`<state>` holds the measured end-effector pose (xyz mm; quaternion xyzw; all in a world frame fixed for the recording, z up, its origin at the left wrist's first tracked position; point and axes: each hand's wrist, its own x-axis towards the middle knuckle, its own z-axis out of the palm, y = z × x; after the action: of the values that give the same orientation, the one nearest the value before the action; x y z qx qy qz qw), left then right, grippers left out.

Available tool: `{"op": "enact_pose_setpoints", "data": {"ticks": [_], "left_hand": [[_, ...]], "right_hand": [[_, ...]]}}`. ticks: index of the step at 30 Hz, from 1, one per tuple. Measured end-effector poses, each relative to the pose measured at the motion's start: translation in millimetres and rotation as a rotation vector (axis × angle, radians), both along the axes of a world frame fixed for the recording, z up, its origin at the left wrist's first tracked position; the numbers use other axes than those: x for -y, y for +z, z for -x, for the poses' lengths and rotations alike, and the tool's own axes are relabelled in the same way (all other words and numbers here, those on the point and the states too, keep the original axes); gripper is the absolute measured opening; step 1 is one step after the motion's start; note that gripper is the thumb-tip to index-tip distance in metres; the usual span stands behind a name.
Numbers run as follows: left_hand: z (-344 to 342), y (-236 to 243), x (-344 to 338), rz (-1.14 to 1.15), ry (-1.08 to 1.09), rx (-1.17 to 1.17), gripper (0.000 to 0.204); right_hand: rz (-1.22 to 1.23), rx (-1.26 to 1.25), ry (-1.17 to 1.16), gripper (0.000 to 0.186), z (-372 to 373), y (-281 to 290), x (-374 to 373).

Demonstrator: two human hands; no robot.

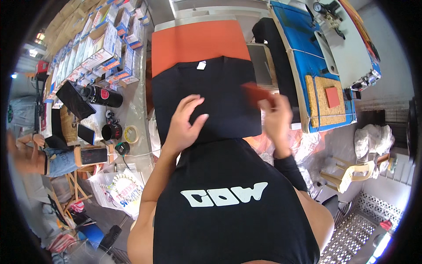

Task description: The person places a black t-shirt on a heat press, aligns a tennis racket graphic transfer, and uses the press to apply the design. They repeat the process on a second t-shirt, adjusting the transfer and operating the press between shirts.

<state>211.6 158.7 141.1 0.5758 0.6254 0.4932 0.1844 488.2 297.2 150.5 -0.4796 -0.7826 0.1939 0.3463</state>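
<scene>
A black T-shirt (215, 97) lies spread over an orange-red board (198, 42), its white neck label (201, 65) at the far end. My left hand (183, 121) is over the shirt's left part, thumb and fingers apart, with nothing in it; whether it touches the cloth I cannot tell. At the shirt's right edge, my right hand (279, 115) grips a flat reddish-brown pad (256, 93) between thumb and fingers. The pad is blurred and tilted, above the cloth. A black sleeve covers part of my right forearm.
Boxes (99, 48) crowd the left table, with a black bottle (103, 96) and a tape roll (131, 134). Right of the board is a blue table (303, 66) with a cork board (314, 110) and a red square pad (332, 97). Another person (33, 152) is at far left.
</scene>
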Motion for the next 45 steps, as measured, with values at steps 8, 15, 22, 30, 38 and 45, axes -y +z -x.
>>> {"op": "enact_pose_setpoints", "data": {"ticks": [8,15,22,30,38,45], "left_hand": [[61,-23,-6,0.476,0.047,0.070,0.031],[72,-64,-4,0.475,0.204,-0.098,0.034],[80,-67,-8,0.511,0.184,0.015,0.033],[84,-64,-13,0.538,0.160,0.037,0.034],[85,-66,-11,0.519,0.155,0.072,0.034],[83,-69,-9,0.512,0.175,0.091,0.034]], "right_hand": [[0.276,-0.033,0.509,0.017,154,-58,-38],[-0.053,0.254,0.255,0.018,205,-92,-113],[-0.167,0.223,0.386,0.014,198,-97,-115],[-0.355,0.194,0.381,0.011,196,-100,-119],[-0.238,0.336,0.389,0.028,198,-97,-115],[-0.219,0.350,0.361,0.047,203,-100,-110]]}}
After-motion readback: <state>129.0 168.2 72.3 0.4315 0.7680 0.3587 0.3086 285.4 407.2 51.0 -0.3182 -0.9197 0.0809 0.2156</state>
